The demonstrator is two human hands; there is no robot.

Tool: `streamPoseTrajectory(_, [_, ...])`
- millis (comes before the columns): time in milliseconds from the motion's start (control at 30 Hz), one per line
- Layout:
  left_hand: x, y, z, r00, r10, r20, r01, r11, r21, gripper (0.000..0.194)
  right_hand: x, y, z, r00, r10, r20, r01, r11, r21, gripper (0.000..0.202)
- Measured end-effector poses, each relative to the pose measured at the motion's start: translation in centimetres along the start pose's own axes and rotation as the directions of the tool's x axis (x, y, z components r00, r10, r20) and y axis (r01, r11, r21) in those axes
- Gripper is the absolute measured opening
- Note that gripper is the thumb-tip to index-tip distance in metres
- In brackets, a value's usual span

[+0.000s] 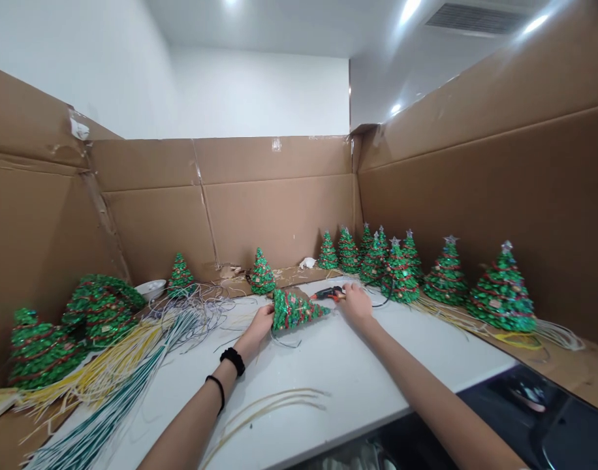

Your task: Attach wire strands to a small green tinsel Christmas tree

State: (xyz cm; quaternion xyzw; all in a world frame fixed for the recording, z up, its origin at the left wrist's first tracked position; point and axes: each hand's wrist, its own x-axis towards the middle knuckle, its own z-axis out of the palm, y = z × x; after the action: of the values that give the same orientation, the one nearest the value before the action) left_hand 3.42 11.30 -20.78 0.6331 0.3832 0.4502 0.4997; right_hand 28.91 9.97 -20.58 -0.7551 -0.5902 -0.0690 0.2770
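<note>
Tipped on its side above the white board [328,385] is a small decorated Christmas tree [296,310], green with red garland. Its base end is gripped by my left hand [262,326], and the tip points right. My right hand [356,302] is closed on a black-and-red glue gun [327,294], just beyond the tree's tip. A dark cord runs from the tool toward the trees at the right. Thin strands hang under the held tree. My right fingers are partly hidden behind the hand.
Several finished-looking trees with stars [446,274] line the right side; more trees [44,349] stand at the left. Bundles of yellow strands [117,343] and teal strands [127,391] cover the board's left. A white bowl [151,288] sits behind them. Cardboard walls [279,209] enclose the table.
</note>
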Motion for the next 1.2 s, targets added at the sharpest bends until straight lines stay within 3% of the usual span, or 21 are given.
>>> streamPoseTrajectory(133, [0.1,0.1,0.1,1.0,0.0,0.014,0.0,1.0,0.025,0.031,0.0,0.0,1.1,0.998,-0.064,-0.029,0.063,0.997,-0.035,0.039])
streamPoseTrajectory(333, [-0.9,1.2,-0.5,0.996,-0.072,0.061,0.065,0.991,0.119,0.021,0.6,1.0,2.0,1.0,-0.017,-0.009,0.018,0.998,0.059,0.04])
streamPoseTrajectory(467, [-1.5,2.0,-1.1,0.988,-0.14,0.071,0.122,0.969,0.214,0.012,0.6,1.1,1.9,0.999,-0.02,-0.033,0.023,0.995,0.098,0.031])
streamPoseTrajectory(600, [-1.5,2.2,-1.0,0.98,-0.16,0.115,0.134,0.969,0.207,0.008,0.5,0.4,1.0,0.999,-0.015,-0.037,0.02,0.988,0.15,0.029])
streamPoseTrajectory(733, [-1.4,2.2,-0.7,0.983,-0.119,0.142,0.096,0.983,0.159,0.009,0.3,-0.6,-0.6,0.979,-0.129,-0.16,0.172,0.939,0.298,0.03])
streamPoseTrajectory(867, [-1.5,2.1,-0.6,0.986,-0.107,0.131,0.089,0.987,0.137,0.012,-0.1,-1.1,-1.8,0.926,-0.262,-0.273,0.363,0.82,0.443,0.033])
streamPoseTrajectory(1000, [-1.5,1.9,-0.5,0.983,-0.127,0.136,0.114,0.988,0.102,0.014,-0.4,-0.9,-2.4,0.882,-0.39,-0.263,0.47,0.736,0.486,0.031])
streamPoseTrajectory(1200, [-1.4,1.8,-0.5,0.978,-0.128,0.164,0.117,0.99,0.075,0.014,-0.3,-0.7,-2.4,0.859,-0.473,-0.196,0.502,0.707,0.498,0.033])
